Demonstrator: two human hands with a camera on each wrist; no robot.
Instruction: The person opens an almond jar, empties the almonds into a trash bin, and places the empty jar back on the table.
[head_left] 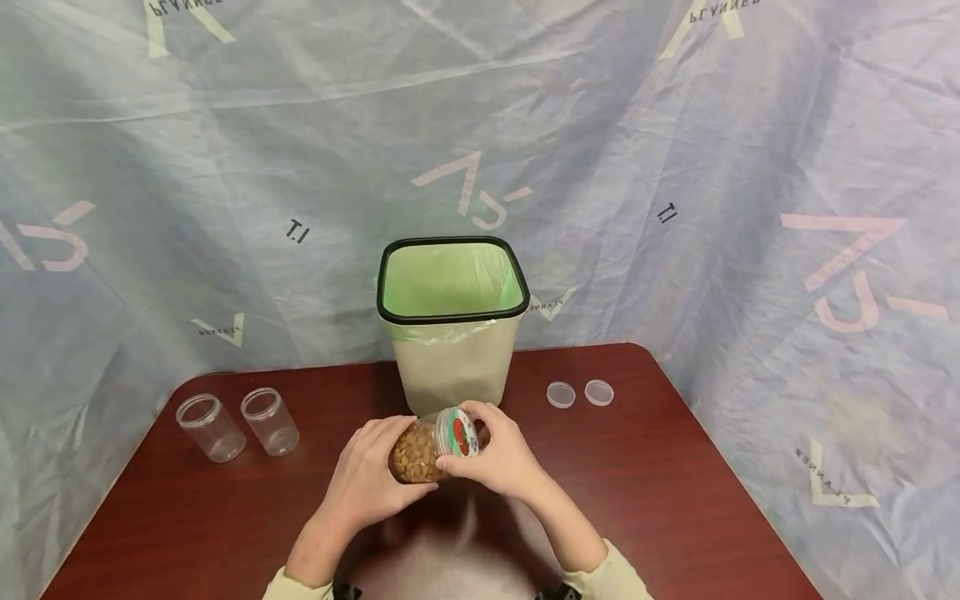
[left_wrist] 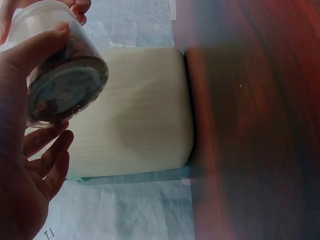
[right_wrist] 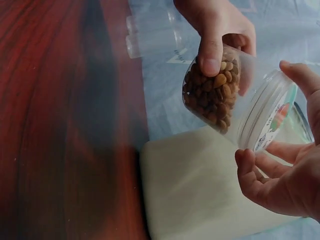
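A clear plastic jar (head_left: 414, 452), part filled with small brown nut-like pieces (right_wrist: 214, 95), is held tilted in front of the bin. My left hand (head_left: 369, 468) grips its body near the base, thumb on one side and fingers on the other. At the other end, my right hand (head_left: 501, 454) holds the rim of the lid (right_wrist: 272, 117), which has a green and white label with a red picture. The lid sits on the jar's mouth. In the left wrist view the jar's round base (left_wrist: 67, 92) faces the camera.
A cream bin (head_left: 457, 367) with a black rim and green liner stands behind the hands. Two uncapped clear jars (head_left: 212, 429) (head_left: 272, 423) stand at the left. Two translucent lids (head_left: 561, 395) (head_left: 599, 392) lie at the right of the dark red table (head_left: 637, 500). A printed cloth (head_left: 315, 167) hangs behind.
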